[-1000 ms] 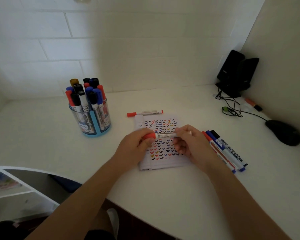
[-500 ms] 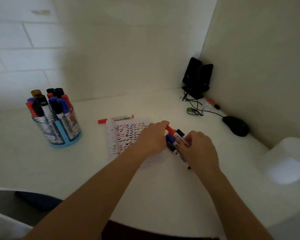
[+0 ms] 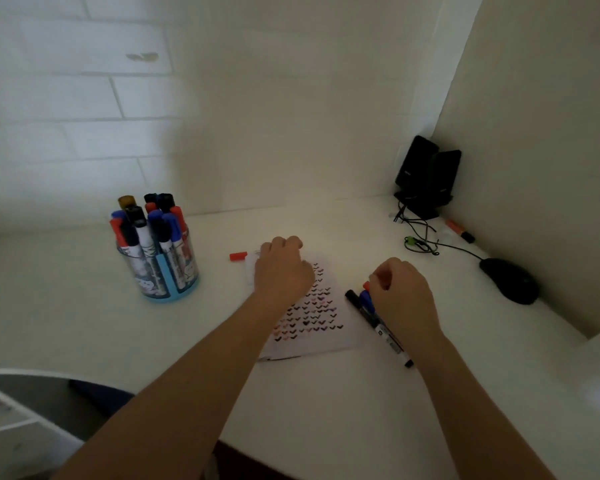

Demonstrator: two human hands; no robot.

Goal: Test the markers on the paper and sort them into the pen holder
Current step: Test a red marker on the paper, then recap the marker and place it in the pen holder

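Your left hand [image 3: 284,268] curls over the red marker [image 3: 238,256] at the paper's [image 3: 321,327] far edge, right hand [image 3: 400,299] over the loose markers [image 3: 356,301]; grips hidden. Pinch one barrel squarely before lifting.

A round clear pen holder [image 3: 158,271] with a blue base and blue divider stands upright at the left of the worktop, packed with capped markers [image 3: 142,230] in red, blue and black. The white paper [image 3: 340,337] lies flat at centre, covered in rows of small black, red and blue check marks. A red-capped marker [image 3: 238,256] lies at its far left corner, its barrel under the left hand [image 3: 281,268]. Black-, blue- and red-capped markers [image 3: 359,299] lie side by side just right of it, partly under the right hand [image 3: 400,299].
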